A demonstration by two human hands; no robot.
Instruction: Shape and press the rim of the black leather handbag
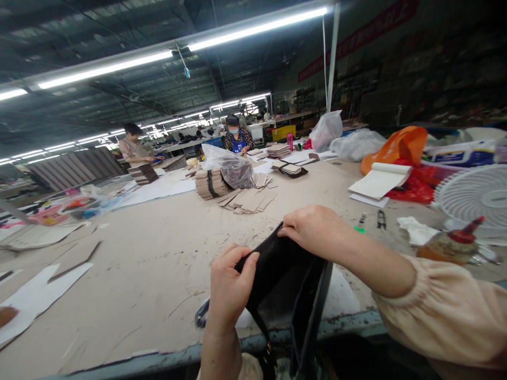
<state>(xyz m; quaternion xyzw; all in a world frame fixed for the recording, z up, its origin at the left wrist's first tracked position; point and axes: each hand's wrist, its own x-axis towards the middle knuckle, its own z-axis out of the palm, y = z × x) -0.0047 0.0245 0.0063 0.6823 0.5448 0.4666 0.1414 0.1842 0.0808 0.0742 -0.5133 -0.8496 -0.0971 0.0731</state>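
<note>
A black leather-like bag [291, 274] hangs over the table's front edge, its mouth spread and its dark inside showing. My left hand [233, 282] pinches the bag's upper edge on the left, thumb on top. Further along that same edge, my right hand [311, 229] grips it between thumb and fingers. A thin strap with a small metal piece [269, 348] dangles at the bag's lower left. Beneath the bag, part of a white sheet [343, 295] lies on the table; a dark looped piece [201, 314] sits left of my left wrist.
Bundled brown card pieces [209, 184] and loose ones [249, 200] lie ahead. At right are a notepad [380, 179], small black clips [381, 219], a red-capped glue bottle [451, 245] and a white fan [483, 200]. Another person's hand [7, 315] shows at far left; co-workers sit beyond.
</note>
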